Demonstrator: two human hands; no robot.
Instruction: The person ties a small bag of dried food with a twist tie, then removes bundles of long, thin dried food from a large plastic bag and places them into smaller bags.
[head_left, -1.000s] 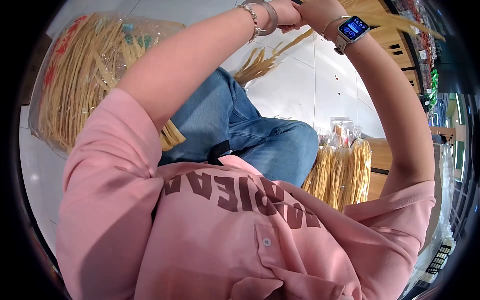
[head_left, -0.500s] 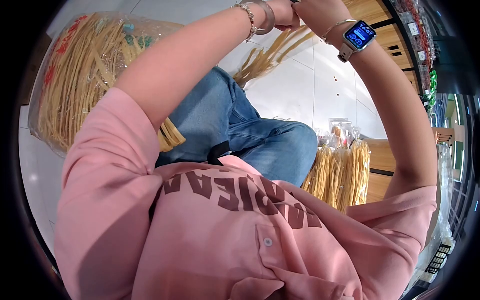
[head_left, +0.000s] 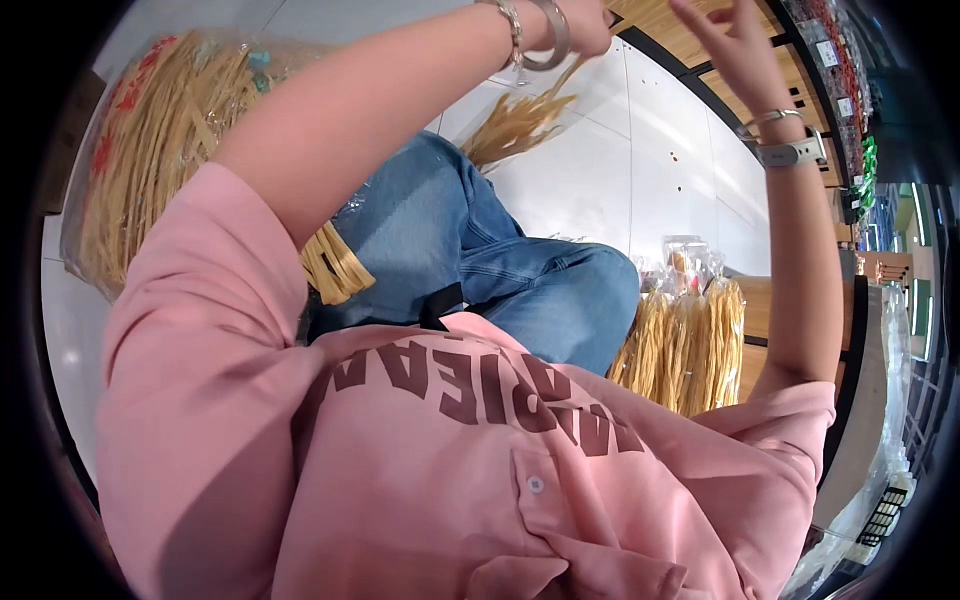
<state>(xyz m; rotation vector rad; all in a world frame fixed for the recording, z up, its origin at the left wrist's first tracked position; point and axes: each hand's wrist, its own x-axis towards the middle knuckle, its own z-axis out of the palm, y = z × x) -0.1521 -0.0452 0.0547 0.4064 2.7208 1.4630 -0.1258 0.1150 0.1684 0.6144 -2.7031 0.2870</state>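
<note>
My left hand [head_left: 582,32] is closed at the top edge, partly cut off by the frame. From below it hangs a bundle of dried yellow strips [head_left: 515,125], like bean curd sticks, its loose ends spread over the floor beside my knee. My right hand [head_left: 738,45] is raised apart at the top right, fingers spread, with nothing seen in it. A large clear bag of the same strips [head_left: 150,160] lies on the left. More folded strips [head_left: 338,268] rest by my thigh, under my left arm.
Several plastic-wrapped bundles of yellow strips [head_left: 690,340] stand right of my knee, near a clear container [head_left: 685,250]. Wooden shelving [head_left: 660,25] with black edges runs along the right, with packaged goods [head_left: 830,60] beyond. Small dark bits dot the white tiled floor [head_left: 590,190].
My right hand has left my left hand and moved right, its fingers opening. The watch face has turned away. My left hand shifted slightly right, and the strips below it now hang more fanned out.
</note>
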